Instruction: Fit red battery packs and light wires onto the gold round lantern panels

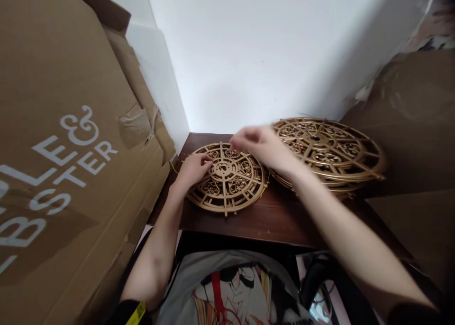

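Observation:
A round gold openwork disc (224,192), patterned with spokes, rings and scrolls, lies flat on the dark wooden table. Over its left side is my left hand (196,168), fingertips pinched close to the hub; anything between them is too small to make out. My right hand (259,143) is raised above the disc's upper right part, slightly blurred, with thumb and fingers drawn together. Whatever it may hold cannot be made out. A thin yellow tie (264,190) shows at the disc's right edge.
Similar gold discs are stacked (330,156) to the right, with thin wires on top. A large printed cardboard box (71,182) rises on the left; more cardboard (412,125) stands at the right. Behind the brown table (256,223) is a white wall (256,54).

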`<state>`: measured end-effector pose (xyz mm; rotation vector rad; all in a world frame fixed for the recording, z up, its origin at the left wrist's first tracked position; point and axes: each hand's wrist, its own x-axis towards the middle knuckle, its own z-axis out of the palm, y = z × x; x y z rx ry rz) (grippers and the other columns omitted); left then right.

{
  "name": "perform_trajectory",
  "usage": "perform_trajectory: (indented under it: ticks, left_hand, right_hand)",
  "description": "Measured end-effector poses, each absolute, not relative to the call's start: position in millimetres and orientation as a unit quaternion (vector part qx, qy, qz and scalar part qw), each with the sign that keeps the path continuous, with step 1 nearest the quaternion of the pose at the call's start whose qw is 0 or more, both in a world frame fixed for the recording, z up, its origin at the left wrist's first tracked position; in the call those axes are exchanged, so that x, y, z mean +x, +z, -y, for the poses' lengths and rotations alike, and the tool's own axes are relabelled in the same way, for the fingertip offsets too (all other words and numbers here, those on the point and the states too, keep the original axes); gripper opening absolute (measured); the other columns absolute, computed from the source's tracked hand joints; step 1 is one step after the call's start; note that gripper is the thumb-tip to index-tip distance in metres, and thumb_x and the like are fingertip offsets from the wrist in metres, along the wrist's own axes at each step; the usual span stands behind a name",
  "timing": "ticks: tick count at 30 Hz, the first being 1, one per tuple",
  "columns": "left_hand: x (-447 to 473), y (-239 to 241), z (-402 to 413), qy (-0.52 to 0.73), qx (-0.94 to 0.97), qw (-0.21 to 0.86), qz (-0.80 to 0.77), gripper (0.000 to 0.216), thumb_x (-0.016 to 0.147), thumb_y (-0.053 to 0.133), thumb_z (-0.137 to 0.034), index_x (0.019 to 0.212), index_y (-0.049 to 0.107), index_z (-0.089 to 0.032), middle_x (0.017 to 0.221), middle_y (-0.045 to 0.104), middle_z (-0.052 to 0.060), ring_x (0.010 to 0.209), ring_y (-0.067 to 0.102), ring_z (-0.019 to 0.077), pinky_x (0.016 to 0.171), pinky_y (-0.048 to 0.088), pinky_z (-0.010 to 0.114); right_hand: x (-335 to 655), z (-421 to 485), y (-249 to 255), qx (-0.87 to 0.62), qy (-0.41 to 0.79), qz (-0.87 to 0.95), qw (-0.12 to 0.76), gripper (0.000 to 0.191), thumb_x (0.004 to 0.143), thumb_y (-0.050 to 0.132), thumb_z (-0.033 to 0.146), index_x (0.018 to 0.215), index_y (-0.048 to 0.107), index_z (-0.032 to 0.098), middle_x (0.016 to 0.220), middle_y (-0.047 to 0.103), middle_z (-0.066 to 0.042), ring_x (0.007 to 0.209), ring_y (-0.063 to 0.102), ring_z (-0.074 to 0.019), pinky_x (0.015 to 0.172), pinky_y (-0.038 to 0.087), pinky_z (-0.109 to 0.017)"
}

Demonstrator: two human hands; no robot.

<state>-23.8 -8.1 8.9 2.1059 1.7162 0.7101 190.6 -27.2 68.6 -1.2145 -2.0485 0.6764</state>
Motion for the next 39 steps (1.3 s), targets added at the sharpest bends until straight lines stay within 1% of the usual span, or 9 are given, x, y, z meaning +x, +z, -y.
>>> perform_trajectory:
  ticks: [3, 6, 11, 16, 19, 25, 31, 35, 39]
  left_hand:
    - [-16.3, 6.8, -0.5, 0.173, 0.758, 0.139, -0.614, 0.03, 0.08, 0.058, -0.039, 0.094, 0.076, -0.018, 0.086, 0.071, 0.01, 0.078, 0.062, 0.024, 0.071, 0.042, 0.032]
    - [-8.7, 6.2, -0.6, 0.147, 0.766, 0.118, -0.615, 0.037, 0.079, 0.06, -0.045, 0.099, 0.076, -0.019, 0.086, 0.071, 0.011, 0.079, 0.063, 0.0253, 0.068, 0.04, 0.032]
    - [-4.2, -2.8, -7.4, 0.18, 0.775, 0.081, -0.6, 0.031, 0.078, 0.063, -0.044, 0.094, 0.077, -0.021, 0.082, 0.071, 0.007, 0.074, 0.061, 0.0206, 0.062, 0.038, 0.028]
    - [-4.8, -14.4, -10.3, 0.241, 0.79, 0.085, -0.557, 0.027, 0.077, 0.066, -0.044, 0.091, 0.076, -0.022, 0.082, 0.069, 0.003, 0.071, 0.058, 0.0168, 0.06, 0.036, 0.026]
    - [-4.5, -15.3, -6.5, 0.251, 0.806, 0.085, -0.529, 0.025, 0.076, 0.066, -0.042, 0.091, 0.075, -0.024, 0.081, 0.067, 0.002, 0.071, 0.057, 0.0164, 0.058, 0.035, 0.026]
    - [-4.2, -18.4, -6.8, 0.27, 0.817, 0.102, -0.5, 0.019, 0.078, 0.064, -0.038, 0.079, 0.073, -0.022, 0.075, 0.064, 0.002, 0.069, 0.056, 0.0159, 0.058, 0.035, 0.026]
    - [-6.4, -23.2, -10.5, 0.326, 0.791, 0.108, -0.506, 0.023, 0.08, 0.061, -0.038, 0.073, 0.069, -0.018, 0.073, 0.065, 0.002, 0.064, 0.055, 0.0149, 0.058, 0.036, 0.027]
    - [-5.1, -20.8, -7.5, 0.333, 0.775, 0.064, -0.534, 0.022, 0.082, 0.059, -0.036, 0.076, 0.07, -0.018, 0.074, 0.066, 0.004, 0.068, 0.058, 0.0176, 0.062, 0.038, 0.029]
    - [-2.1, -17.7, -1.9, 0.304, 0.75, 0.01, -0.587, 0.021, 0.082, 0.058, -0.034, 0.075, 0.07, -0.018, 0.084, 0.066, 0.006, 0.074, 0.06, 0.0198, 0.065, 0.04, 0.03]
  right_hand:
    - [173.6, 20.1, 33.7, -0.505, 0.21, 0.798, 0.252, 0.023, 0.089, 0.05, 0.021, 0.084, 0.071, 0.014, 0.086, 0.07, -0.008, 0.075, 0.061, -0.0141, 0.074, 0.046, -0.029]
    - [156.9, 6.6, 1.2, -0.562, 0.124, 0.79, 0.211, 0.023, 0.086, 0.048, 0.016, 0.082, 0.07, 0.014, 0.091, 0.07, -0.011, 0.084, 0.062, -0.0191, 0.077, 0.043, -0.03]
    - [149.1, -6.9, -25.5, -0.572, 0.092, 0.763, 0.288, 0.021, 0.087, 0.047, 0.018, 0.089, 0.068, 0.018, 0.097, 0.066, -0.009, 0.09, 0.061, -0.0203, 0.079, 0.044, -0.03]
    - [152.4, -12.6, -40.2, -0.569, 0.093, 0.723, 0.381, 0.023, 0.082, 0.052, 0.016, 0.103, 0.06, 0.015, 0.102, 0.066, -0.011, 0.097, 0.059, -0.0236, 0.088, 0.045, -0.036]
    - [154.4, -14.3, -43.9, -0.55, 0.124, 0.723, 0.398, 0.026, 0.082, 0.056, 0.018, 0.107, 0.058, 0.016, 0.1, 0.068, -0.01, 0.096, 0.061, -0.0239, 0.087, 0.046, -0.038]
    - [159.4, -18.8, -47.4, -0.496, 0.265, 0.668, 0.488, 0.029, 0.076, 0.06, 0.015, 0.104, 0.056, 0.018, 0.08, 0.07, -0.001, 0.076, 0.066, -0.0167, 0.078, 0.049, -0.033]
    - [161.3, -22.9, -49.5, -0.433, 0.362, 0.595, 0.573, 0.036, 0.069, 0.07, 0.026, 0.101, 0.059, 0.016, 0.071, 0.068, 0.001, 0.062, 0.061, -0.0131, 0.065, 0.049, -0.028]
    - [161.6, -21.6, -42.8, -0.405, 0.442, 0.532, 0.598, 0.03, 0.063, 0.075, 0.031, 0.086, 0.065, 0.015, 0.065, 0.067, 0.0, 0.059, 0.061, -0.0134, 0.063, 0.051, -0.029]
    - [160.2, -16.2, -31.8, -0.364, 0.49, 0.498, 0.616, 0.026, 0.062, 0.077, 0.037, 0.075, 0.068, 0.016, 0.065, 0.069, -0.002, 0.058, 0.062, -0.0141, 0.063, 0.052, -0.03]
